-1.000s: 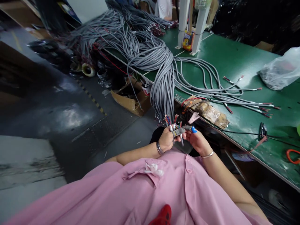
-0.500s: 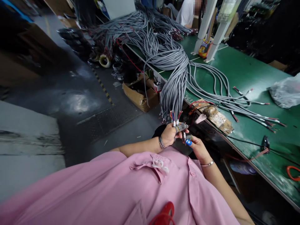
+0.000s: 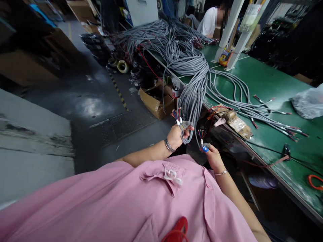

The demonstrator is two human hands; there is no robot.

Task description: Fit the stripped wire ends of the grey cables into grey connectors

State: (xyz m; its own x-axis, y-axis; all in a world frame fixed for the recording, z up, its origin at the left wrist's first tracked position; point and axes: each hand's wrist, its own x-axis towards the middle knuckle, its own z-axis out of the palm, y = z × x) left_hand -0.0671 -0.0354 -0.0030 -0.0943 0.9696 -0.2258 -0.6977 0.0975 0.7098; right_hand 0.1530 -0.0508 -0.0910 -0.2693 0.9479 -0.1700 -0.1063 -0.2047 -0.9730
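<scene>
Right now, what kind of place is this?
Probably a cable assembly workshop. Big bundles of grey cables hang off a long green bench; the left hand and right hand hold cable ends with bared coloured wires; another person sits further along.

Dim room, with soft light from above picking out the green surface (image 3: 264,80) and the pink shirt (image 3: 151,201), while the far corners sink into near black. A pale glare patch sits on the dark floor (image 3: 91,107). Wide-angle bending curves the edges, and the fine wires at the left hand (image 3: 176,136) look slightly soft.
</scene>
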